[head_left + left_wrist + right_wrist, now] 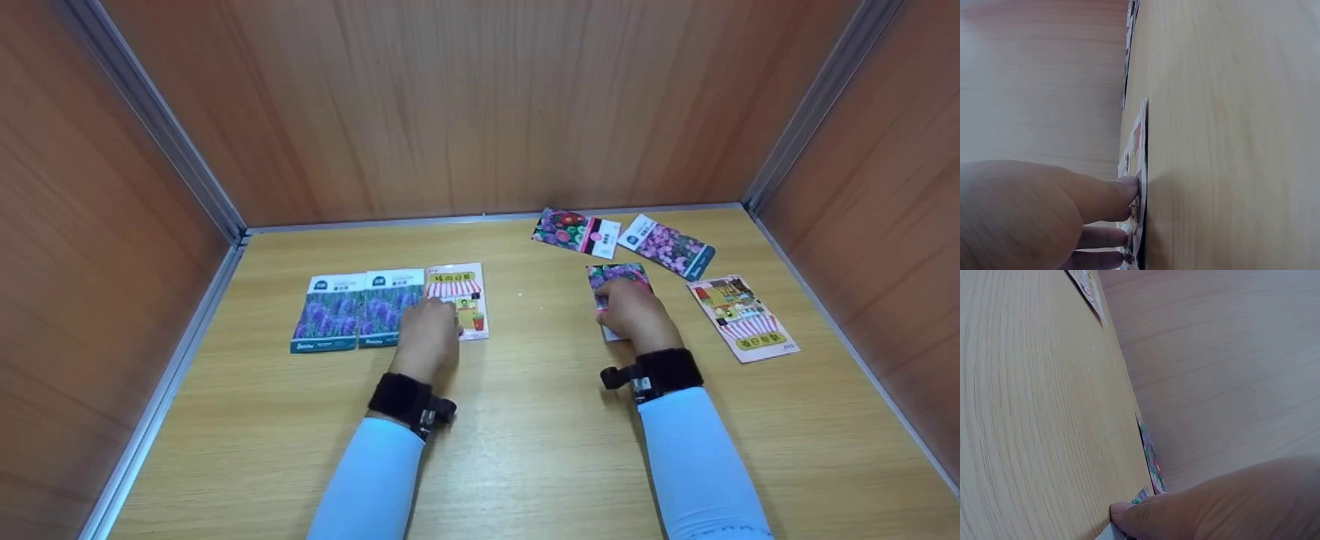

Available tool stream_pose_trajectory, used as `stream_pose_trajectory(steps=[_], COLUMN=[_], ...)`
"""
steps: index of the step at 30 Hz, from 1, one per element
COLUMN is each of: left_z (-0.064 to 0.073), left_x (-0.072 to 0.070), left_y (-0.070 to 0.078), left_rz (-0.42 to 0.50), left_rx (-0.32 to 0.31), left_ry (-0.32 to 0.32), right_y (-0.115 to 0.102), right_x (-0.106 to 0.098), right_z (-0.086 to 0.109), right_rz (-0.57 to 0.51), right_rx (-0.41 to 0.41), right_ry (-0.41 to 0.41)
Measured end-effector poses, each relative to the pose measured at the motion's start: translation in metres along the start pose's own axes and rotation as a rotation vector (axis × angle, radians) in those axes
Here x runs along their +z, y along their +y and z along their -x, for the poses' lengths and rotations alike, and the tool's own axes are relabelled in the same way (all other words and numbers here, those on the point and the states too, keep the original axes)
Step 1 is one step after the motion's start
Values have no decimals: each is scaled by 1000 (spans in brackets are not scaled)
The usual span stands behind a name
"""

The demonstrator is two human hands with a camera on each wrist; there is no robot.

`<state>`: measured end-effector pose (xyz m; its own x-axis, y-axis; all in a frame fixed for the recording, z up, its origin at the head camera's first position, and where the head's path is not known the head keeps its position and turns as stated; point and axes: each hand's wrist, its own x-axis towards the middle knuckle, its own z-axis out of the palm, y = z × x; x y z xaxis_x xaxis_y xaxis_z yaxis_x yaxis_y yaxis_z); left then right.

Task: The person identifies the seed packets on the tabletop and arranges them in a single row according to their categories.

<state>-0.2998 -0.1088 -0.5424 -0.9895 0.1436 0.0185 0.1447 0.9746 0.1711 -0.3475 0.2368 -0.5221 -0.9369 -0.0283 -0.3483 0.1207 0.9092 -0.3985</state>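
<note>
My left hand point(429, 334) rests its fingertips on a seed packet with a striped awning picture point(471, 304), which lies flat on the table. In the left wrist view the fingers point(1100, 238) reach out straight onto the packet's face. Two purple-flower seed packets point(328, 313) lie side by side just left of it. On the right, my right hand point(637, 315) grips a seed packet with purple and pink flowers point(619, 274) by its side, covering much of it. The right wrist view shows the thumb point(1134, 517) at its edge; the other fingers are mostly hidden.
Behind the right hand lie a red-and-purple flower packet point(574, 231) and a pink-flower packet point(667, 246). Another striped-awning packet point(744, 319) lies slanted to the right. Wood-grain panels point(480, 112) enclose the table point(525, 450) at the back and both sides.
</note>
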Motion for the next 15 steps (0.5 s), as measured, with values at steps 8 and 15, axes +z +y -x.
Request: stream_pose_trajectory(steps=[8,15], left_z=[1,2], left_x=[-2,-2], left_y=[-1,-3], left_rz=[14,-9], left_rx=[-5,3], left_ry=[3,7], right_y=[-1,6], right_x=[-3,-5], right_z=[5,9], right_rz=[20,31], right_rx=[-11,-54], right_ry=[18,56])
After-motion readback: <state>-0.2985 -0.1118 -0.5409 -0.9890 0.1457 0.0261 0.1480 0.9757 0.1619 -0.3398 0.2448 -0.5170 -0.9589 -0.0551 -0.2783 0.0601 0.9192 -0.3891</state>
